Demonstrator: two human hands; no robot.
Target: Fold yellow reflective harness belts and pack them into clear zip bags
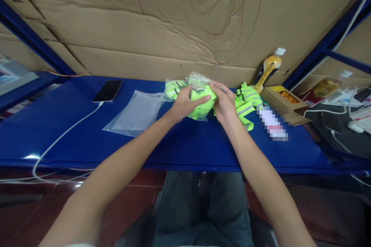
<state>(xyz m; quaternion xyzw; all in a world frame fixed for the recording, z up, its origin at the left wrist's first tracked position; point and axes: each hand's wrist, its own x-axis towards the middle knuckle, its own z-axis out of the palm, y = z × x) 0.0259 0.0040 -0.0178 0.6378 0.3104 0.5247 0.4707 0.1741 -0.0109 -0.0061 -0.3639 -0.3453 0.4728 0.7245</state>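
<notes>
A neon-yellow bundle (199, 107) sits between the person's two hands, near the back of the blue bench (185, 144), with clear plastic film (199, 79) around it and standing up above it. The left hand (184, 104) is clamped on the bundle's left side, its thumb laid across the front; the right hand (225, 102) closes on the right side, thumb and fingers up by the edge of the film. Whether the bundle touches the bench cannot be told from this angle.

Just behind the left hand lies a second neon-yellow bundle (173, 88), with silvery bands and also in clear plastic. On the other side, beside the right hand, are a rolled neon piece (251, 95) and loose neon straps (245, 112) with grey stripes.

Flat clear bags (136, 114) lie left of the hands — overlapping one another — and farther left is a dark phone (108, 91) with a white cable (66, 131) plugged in. To the right, a tilted bottle (270, 67) with a white cap leans by the cardboard panel (101, 42), near an open cardboard box (285, 100) and a pixelated slip (272, 123)
</notes>
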